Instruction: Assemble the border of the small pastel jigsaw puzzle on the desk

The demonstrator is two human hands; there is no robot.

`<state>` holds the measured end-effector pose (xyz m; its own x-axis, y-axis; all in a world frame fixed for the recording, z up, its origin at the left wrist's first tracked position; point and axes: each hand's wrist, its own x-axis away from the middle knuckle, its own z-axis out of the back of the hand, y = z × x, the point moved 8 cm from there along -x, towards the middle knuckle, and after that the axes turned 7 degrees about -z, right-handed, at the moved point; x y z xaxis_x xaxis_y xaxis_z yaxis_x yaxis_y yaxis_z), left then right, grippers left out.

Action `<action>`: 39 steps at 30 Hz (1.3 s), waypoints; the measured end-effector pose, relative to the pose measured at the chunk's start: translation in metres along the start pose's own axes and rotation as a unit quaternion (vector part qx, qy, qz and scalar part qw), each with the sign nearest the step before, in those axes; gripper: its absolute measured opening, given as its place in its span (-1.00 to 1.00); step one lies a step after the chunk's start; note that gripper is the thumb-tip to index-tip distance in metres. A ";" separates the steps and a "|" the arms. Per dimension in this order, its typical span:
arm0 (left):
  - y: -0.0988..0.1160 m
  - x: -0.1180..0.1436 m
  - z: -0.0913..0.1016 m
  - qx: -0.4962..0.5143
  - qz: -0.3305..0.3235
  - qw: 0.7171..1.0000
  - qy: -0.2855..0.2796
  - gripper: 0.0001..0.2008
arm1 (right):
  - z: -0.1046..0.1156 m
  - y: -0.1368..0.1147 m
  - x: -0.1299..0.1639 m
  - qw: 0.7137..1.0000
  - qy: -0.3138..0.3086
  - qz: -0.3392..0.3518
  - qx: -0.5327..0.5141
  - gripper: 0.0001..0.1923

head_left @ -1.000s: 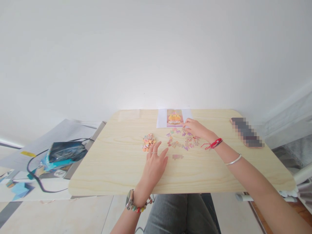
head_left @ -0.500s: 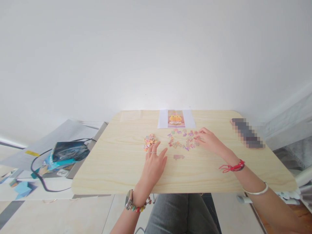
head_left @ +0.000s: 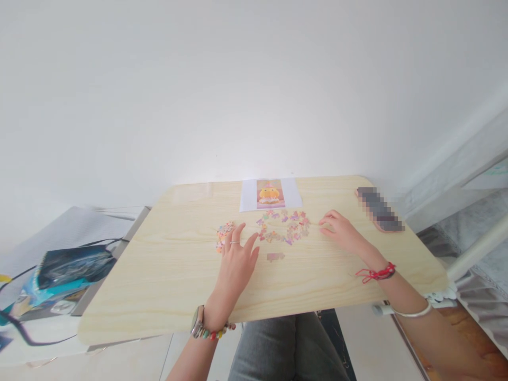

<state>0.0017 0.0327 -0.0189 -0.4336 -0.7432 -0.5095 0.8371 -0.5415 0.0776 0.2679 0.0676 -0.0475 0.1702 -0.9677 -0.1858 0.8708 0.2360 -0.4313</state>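
The right hand (head_left: 343,233) has slid away from the picture (head_left: 270,193) to the right edge of the puzzle pieces (head_left: 283,227) on the counter (head_left: 166,275). Its fingers curl loosely just beside them, holding nothing I can see. The left hand (head_left: 235,264) stays flat and open, fingertips touching a small pile (head_left: 223,232).

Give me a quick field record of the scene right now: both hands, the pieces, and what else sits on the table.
left hand: flat on the table, fingers beside the small pile
right hand: fingertips on the table, just right of the loose pieces; whether it holds a piece cannot be told
joined bit: lies alone, near the left hand
picture sheet: flat at the far edge
far right: a blurred dark object
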 end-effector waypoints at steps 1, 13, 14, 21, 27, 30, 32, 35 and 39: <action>0.000 -0.003 -0.001 -0.001 -0.003 1.000 0.001 -0.75 | -0.001 -0.001 -0.001 1.000 -0.004 0.002 0.000 -0.83; -0.001 -0.011 -0.004 -0.020 -0.014 1.000 0.007 -0.75 | -0.020 -0.021 -0.029 0.996 -0.060 0.059 -0.012 -0.73; -0.001 -0.010 -0.005 -0.020 -0.014 1.000 0.007 -0.75 | -0.021 -0.021 -0.031 0.996 -0.068 0.065 -0.009 -0.73; -0.001 -0.007 -0.009 0.008 -0.008 1.000 -0.004 -0.75 | -0.022 -0.019 -0.035 0.990 -0.093 0.086 0.063 -0.94; 0.004 0.001 -0.011 0.035 -0.017 0.999 -0.017 -0.72 | -0.019 -0.028 -0.020 0.980 -0.052 0.120 0.149 -0.98; 0.006 0.005 -0.013 0.033 -0.023 0.999 -0.023 -0.72 | -0.014 -0.031 -0.013 0.980 -0.032 0.130 0.147 -0.97; 0.007 0.007 -0.013 0.032 -0.026 0.999 -0.027 -0.72 | -0.012 -0.031 -0.010 0.980 -0.027 0.134 0.145 -0.97; 0.008 0.008 -0.012 0.031 -0.029 0.999 -0.028 -0.71 | -0.013 -0.031 -0.009 0.979 -0.028 0.135 0.151 -0.99; 0.009 0.010 -0.009 0.031 -0.028 0.999 -0.024 -0.72 | -0.013 -0.038 -0.007 0.977 -0.029 0.141 0.158 -0.98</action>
<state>0.0078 0.0240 -0.0306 -0.4964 -0.7279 -0.4730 0.7895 -0.6051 0.1028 0.2273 0.0666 -0.0417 0.4426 -0.8734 -0.2033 0.8824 0.4645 -0.0744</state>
